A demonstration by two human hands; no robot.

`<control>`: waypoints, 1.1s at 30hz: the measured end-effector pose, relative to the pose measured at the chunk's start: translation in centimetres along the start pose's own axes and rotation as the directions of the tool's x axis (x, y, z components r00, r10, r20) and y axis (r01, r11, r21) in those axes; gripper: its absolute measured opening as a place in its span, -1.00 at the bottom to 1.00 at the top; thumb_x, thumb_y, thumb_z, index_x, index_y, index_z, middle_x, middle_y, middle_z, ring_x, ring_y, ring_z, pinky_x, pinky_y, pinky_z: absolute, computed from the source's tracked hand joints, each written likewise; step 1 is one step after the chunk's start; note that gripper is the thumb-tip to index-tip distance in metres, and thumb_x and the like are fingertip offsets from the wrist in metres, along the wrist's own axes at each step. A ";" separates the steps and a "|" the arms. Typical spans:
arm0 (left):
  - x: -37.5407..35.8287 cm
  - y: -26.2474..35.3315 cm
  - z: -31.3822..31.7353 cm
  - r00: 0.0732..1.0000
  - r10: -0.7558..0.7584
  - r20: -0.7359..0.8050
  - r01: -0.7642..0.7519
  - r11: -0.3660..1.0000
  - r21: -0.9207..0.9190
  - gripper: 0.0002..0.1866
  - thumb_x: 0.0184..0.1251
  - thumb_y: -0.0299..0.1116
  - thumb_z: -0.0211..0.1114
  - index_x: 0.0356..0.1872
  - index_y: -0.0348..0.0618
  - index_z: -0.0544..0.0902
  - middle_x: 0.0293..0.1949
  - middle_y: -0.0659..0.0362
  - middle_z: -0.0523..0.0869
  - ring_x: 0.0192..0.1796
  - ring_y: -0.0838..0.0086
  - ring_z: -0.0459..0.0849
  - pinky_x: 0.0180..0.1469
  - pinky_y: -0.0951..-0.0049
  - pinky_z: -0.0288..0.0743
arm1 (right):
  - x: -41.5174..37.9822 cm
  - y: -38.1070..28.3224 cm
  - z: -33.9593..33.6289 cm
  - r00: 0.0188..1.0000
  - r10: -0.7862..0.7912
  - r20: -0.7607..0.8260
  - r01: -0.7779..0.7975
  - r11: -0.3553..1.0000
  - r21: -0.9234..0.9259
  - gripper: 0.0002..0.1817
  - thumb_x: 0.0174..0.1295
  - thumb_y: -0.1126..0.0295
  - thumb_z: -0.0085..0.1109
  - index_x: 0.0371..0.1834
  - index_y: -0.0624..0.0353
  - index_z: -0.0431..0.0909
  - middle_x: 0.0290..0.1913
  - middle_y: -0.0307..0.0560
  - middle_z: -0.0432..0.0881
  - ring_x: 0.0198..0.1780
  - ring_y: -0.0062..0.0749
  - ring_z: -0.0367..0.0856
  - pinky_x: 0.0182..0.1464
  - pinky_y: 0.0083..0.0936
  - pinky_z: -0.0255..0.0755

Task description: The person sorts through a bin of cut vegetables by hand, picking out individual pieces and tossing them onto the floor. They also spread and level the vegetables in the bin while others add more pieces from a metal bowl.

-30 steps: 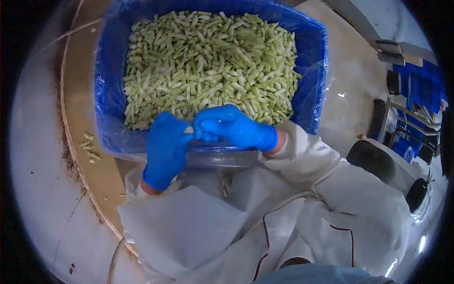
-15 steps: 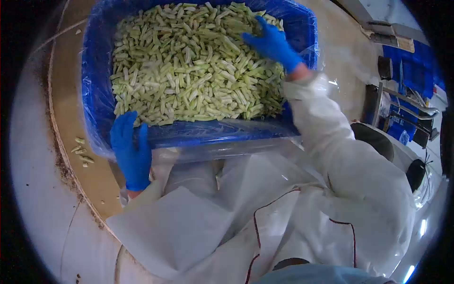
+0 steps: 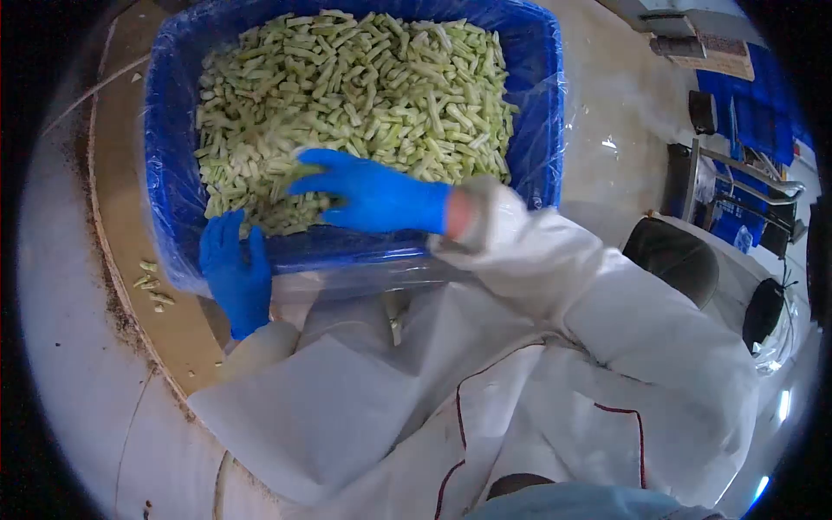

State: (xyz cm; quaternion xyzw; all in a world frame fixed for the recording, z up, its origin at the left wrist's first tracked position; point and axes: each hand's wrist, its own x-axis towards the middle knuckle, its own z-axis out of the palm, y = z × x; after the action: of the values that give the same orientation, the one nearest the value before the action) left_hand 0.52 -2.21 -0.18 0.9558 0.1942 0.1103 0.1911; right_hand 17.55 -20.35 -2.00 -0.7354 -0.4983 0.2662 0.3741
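Note:
Pale green cut vegetable pieces (image 3: 381, 95) fill a large blue bin (image 3: 169, 173) lined with clear plastic film. My right hand (image 3: 373, 191), in a blue glove, is over the pieces near the bin's front side, its fingers apart and pointing left; no piece shows in it. At the bin's front left corner, my left hand (image 3: 236, 276), also gloved in blue, rests on the lined rim with its fingers stretched out and the thumb apart.
Several loose vegetable pieces (image 3: 154, 286) lie on the tan floor left of the bin. A white wall (image 3: 69, 286) runs along the left. Blue crates (image 3: 758, 104) and a metal-framed cart (image 3: 745, 178) stand at the right.
My right hand has swept from the bin's upper right to its lower left part, near my left hand. My left hand has hardly moved. The bin appears slightly further left and higher.

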 end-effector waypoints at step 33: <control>3.0 7.8 -0.6 0.912 0.329 0.245 -0.295 0.941 -0.164 -0.87 0.20 -0.37 0.17 -0.30 -0.16 0.60 -0.38 0.04 0.55 -0.30 0.11 0.50 -0.27 0.17 0.35 | -2.7 -2.6 -2.9 0.991 0.019 0.133 -0.028 0.998 0.064 -0.75 0.29 0.30 0.04 -0.05 0.13 0.54 -0.23 0.09 0.62 -0.19 0.04 0.59 -0.14 -0.21 0.46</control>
State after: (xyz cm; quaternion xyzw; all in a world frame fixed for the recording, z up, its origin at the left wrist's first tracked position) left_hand 5.62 -7.41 4.00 0.9669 0.0041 0.0207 0.2541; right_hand 17.40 -23.15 1.88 -0.7092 -0.5043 0.3352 0.3611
